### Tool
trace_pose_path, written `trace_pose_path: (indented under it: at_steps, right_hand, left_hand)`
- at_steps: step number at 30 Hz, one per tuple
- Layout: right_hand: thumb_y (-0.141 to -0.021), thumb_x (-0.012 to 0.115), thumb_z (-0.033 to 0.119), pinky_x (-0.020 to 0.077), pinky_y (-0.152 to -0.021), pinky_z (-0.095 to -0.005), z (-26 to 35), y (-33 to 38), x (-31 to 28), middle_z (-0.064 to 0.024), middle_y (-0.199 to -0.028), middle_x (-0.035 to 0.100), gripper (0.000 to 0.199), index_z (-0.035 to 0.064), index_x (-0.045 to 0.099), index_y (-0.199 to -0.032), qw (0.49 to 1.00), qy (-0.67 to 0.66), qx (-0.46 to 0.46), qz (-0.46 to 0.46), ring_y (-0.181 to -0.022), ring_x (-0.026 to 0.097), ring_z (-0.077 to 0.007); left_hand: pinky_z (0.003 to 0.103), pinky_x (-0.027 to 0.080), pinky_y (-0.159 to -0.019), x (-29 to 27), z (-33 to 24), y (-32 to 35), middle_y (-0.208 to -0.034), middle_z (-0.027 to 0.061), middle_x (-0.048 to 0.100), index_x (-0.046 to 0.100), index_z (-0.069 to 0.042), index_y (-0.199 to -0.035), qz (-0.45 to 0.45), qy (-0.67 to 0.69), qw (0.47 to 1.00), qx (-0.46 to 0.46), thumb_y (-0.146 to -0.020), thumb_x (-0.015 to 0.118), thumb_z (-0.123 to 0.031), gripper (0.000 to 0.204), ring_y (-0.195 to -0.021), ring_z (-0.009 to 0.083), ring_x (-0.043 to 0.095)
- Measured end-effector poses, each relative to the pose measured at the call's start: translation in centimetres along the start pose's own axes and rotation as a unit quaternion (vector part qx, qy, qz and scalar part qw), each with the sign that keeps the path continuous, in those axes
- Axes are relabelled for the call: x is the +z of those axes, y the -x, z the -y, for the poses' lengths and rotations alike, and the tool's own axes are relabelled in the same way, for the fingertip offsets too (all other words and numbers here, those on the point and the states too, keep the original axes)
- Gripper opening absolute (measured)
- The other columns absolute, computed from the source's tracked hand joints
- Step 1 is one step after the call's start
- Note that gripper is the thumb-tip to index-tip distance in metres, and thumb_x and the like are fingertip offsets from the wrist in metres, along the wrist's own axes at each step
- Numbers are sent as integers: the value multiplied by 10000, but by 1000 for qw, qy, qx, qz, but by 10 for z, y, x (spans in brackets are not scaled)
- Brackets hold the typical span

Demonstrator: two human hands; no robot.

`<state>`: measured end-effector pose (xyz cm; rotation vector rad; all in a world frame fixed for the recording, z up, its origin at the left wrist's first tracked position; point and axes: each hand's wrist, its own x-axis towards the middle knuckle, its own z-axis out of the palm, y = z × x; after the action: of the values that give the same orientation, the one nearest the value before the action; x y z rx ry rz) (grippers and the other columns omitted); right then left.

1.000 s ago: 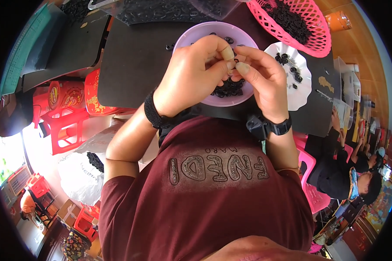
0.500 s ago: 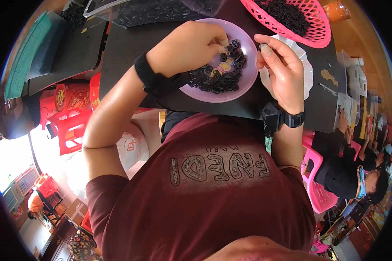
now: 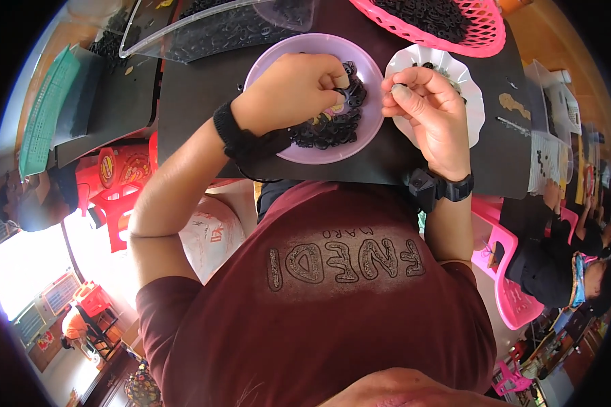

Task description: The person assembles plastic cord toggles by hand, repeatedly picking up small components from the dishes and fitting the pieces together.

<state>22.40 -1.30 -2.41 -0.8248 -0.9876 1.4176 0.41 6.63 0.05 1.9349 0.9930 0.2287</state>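
Observation:
A lilac plastic bowl holds many small black looped plastic pieces, with a coloured pattern showing on its bottom. Over the bowl, my left hand dips in from the left, thumb and fingers pinched together at the pieces; whatever is between the tips is hidden. My right hand is raised between the bowl and a white scalloped dish, its thumb and index finger closed on a small black piece that is mostly covered. More dark pieces lie in the white dish, partly behind my right hand.
At the back right stands a pink lattice basket full of black pieces. A clear plastic bin of similar pieces sits at the back left. Beyond the left table edge is a green basket. Co-workers and a pink chair are to the right.
The view has shifted, so the bowl and baskets sit a little further left and the white dish shows more. Both hands stay pinched, the left over the bowl, the right beside it.

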Motion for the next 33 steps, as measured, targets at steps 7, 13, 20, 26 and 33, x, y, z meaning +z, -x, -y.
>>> trace_pose_path:
  at_steps: [7, 13, 20, 26, 33]
  right_hand:
    - [-939, 631, 78, 576, -767, -262, -11, -3, 16, -102, -1013, 683, 167, 0, 621, -1086, 996, -82, 20, 13, -842, 674, -134]
    - [-931, 641, 71, 570, -757, -256, -16, -6, 22, -57, -984, 662, 171, 8, 627, -1090, 998, -66, 12, -7, -828, 662, -122]
    - [-929, 644, 70, 573, -759, -261, -19, -9, 39, -60, -940, 664, 175, 6, 623, -1091, 998, -59, 39, -4, -821, 668, -133]
    - [-914, 669, 81, 552, -708, -235, -11, -14, 47, -43, -891, 665, 167, 1, 651, -1060, 999, 35, 16, -26, -757, 642, -99]
    - [-893, 696, 97, 435, -586, -184, -4, -19, 53, 9, -761, 636, 154, 10, 699, -1020, 982, 190, 2, -20, -640, 555, -47]
  left_hand:
    - [235, 547, -669, 12, 8, 17, -893, 68, 695, 608, 24, -1166, -55, 278, 959, -11, -941, 637, -108, 262, -742, 111, 660]
    - [232, 558, -688, 16, 13, 27, -917, 73, 695, 623, 18, -1118, -78, 384, 920, 8, -939, 633, -81, 205, -762, 118, 672]
    - [239, 567, -719, 26, 22, 28, -908, 83, 693, 625, 30, -1085, -121, 444, 886, 49, -902, 673, -49, 205, -808, 137, 686]
    - [242, 572, -723, 24, 16, 40, -928, 102, 698, 624, 51, -1060, -178, 389, 902, 60, -874, 680, -4, 201, -817, 139, 692]
    - [246, 578, -724, 28, 9, 49, -897, 85, 705, 620, 64, -1041, -211, 376, 900, 66, -871, 671, -1, 190, -850, 151, 705]
